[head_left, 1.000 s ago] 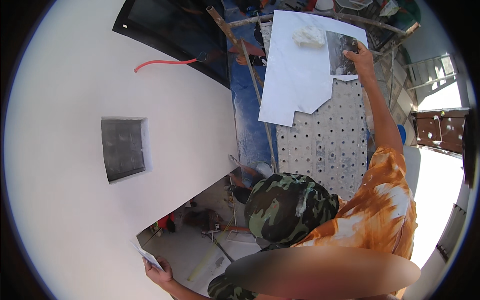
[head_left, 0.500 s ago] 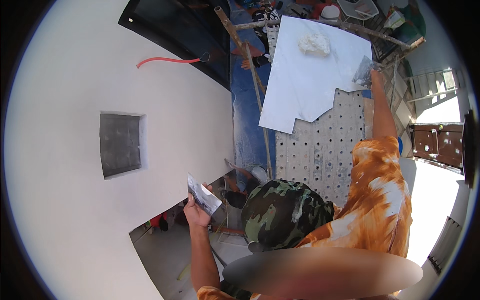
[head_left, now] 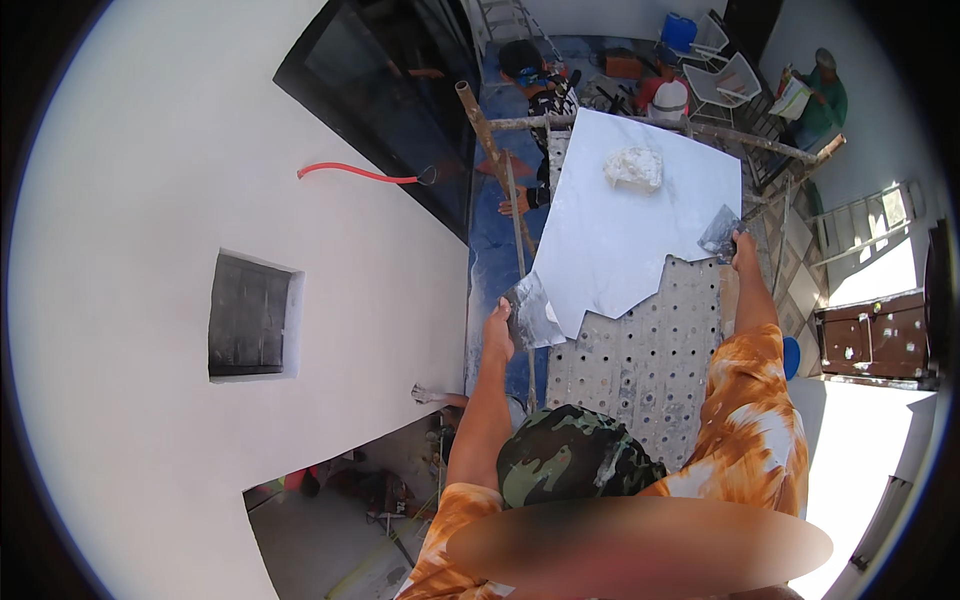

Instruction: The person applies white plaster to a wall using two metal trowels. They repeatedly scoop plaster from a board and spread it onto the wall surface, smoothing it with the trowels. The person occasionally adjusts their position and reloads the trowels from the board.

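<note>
My left hand (head_left: pixel 498 330) grips a wide steel putty knife (head_left: pixel 535 312), its blade against the near left edge of a white marble-patterned board (head_left: pixel 640 230). In my right hand (head_left: pixel 742 250) is a second putty knife (head_left: pixel 719 232), its grey-smeared blade over the board's right edge. Both handles are mostly hidden by my fingers. A lump of white putty (head_left: pixel 633 170) sits toward the far side of the board, apart from both blades. The board has a jagged near edge and lies on a perforated metal scaffold plank (head_left: pixel 640 370).
Scaffold pipes (head_left: pixel 765 145) frame the plank's far end. On the left stands a white wall (head_left: pixel 130 300) with a small window recess (head_left: pixel 250 315) and a red conduit (head_left: pixel 355 172). Below, a co-worker's hand (head_left: pixel 430 395) touches the wall; other people and white chairs (head_left: pixel 725 82) are beyond.
My left hand has swung from beside the wall to the board's near left edge, bringing its putty knife along. The right hand stays at the board's right edge. The view has tilted upward.
</note>
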Motion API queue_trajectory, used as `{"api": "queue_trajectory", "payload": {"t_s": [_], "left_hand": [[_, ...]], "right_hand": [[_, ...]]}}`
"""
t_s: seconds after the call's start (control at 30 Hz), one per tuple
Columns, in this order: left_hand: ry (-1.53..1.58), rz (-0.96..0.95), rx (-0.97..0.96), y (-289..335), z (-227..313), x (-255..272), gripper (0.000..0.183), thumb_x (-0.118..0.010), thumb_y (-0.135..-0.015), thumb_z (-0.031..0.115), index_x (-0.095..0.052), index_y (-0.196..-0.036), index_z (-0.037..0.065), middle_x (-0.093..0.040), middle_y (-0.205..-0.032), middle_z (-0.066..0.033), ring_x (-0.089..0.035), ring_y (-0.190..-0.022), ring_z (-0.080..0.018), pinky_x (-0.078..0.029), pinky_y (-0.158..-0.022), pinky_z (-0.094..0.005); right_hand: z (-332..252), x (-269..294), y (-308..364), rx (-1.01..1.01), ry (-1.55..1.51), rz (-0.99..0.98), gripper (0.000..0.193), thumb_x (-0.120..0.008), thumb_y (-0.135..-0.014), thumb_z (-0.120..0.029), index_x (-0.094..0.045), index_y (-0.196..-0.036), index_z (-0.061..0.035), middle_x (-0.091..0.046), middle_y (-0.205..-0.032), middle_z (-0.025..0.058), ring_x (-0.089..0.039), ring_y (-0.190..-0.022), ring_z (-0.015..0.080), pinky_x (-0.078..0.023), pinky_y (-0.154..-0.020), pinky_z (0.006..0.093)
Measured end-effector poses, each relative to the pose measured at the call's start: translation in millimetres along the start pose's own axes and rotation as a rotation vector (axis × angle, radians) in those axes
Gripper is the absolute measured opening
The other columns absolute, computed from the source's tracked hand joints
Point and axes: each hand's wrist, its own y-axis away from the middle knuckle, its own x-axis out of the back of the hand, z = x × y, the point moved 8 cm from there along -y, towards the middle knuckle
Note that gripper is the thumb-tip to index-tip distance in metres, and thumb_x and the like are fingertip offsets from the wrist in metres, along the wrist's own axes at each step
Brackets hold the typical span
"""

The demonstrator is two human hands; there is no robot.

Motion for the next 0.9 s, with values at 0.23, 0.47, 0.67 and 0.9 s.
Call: {"api": "queue_trajectory", "payload": {"t_s": [0.23, 0.47, 0.67, 0.9], "left_hand": [[-0.092, 0.041, -0.016, 0.2, -3.0, 18.5, 0.037, -0.048, -0.104, 0.031, -0.060, -0.120, 0.000, -0.067, -0.111, -0.0088, -0.064, -0.097, -0.0214, -0.051, -0.090, -0.0381], [-0.005, 0.075, 0.015, 14.2, -32.4, 38.2, 0.036, -0.051, -0.103, 0.031, -0.061, -0.120, 0.000, -0.066, -0.112, -0.0090, -0.064, -0.098, -0.0213, -0.051, -0.090, -0.0385], [0.211, 0.173, -0.086, 65.7, -6.6, 46.3, 0.041, -0.048, -0.104, 0.033, -0.056, -0.128, 0.001, -0.064, -0.121, -0.0101, -0.062, -0.107, -0.0251, -0.049, -0.097, -0.0422], [0.668, -0.229, -0.102, 211.6, 70.4, 112.5, 0.041, -0.037, -0.105, 0.034, -0.052, -0.133, 0.007, -0.061, -0.126, -0.0164, -0.061, -0.114, -0.0323, -0.051, -0.095, -0.0515]], "right_hand": [[-0.1, 8.1, 1.9, 0.005, 0.136, 0.004, 0.035, -0.062, -0.092, -0.010, -0.056, -0.123, 0.0059, -0.063, -0.113, 0.0158, -0.061, -0.093, 0.0249, -0.049, -0.082, 0.0407], [1.1, 19.6, 15.7, 0.057, 0.207, -0.026, 0.035, -0.064, -0.091, -0.015, -0.059, -0.117, 0.0084, -0.064, -0.108, 0.0159, -0.060, -0.094, 0.0252, -0.047, -0.085, 0.0407], [-55.6, 28.0, 57.0, 0.449, 0.411, 0.237, 0.038, -0.068, -0.085, -0.016, -0.062, -0.111, 0.0106, -0.066, -0.109, 0.0217, -0.064, -0.095, 0.0286, -0.050, -0.082, 0.0429], [-125.3, -86.1, 224.5, 0.963, 0.583, -0.246, 0.021, -0.064, -0.088, -0.008, -0.064, -0.108, -0.0033, -0.069, -0.099, 0.0096, -0.066, -0.088, 0.0177, -0.051, -0.079, 0.0329]]}}
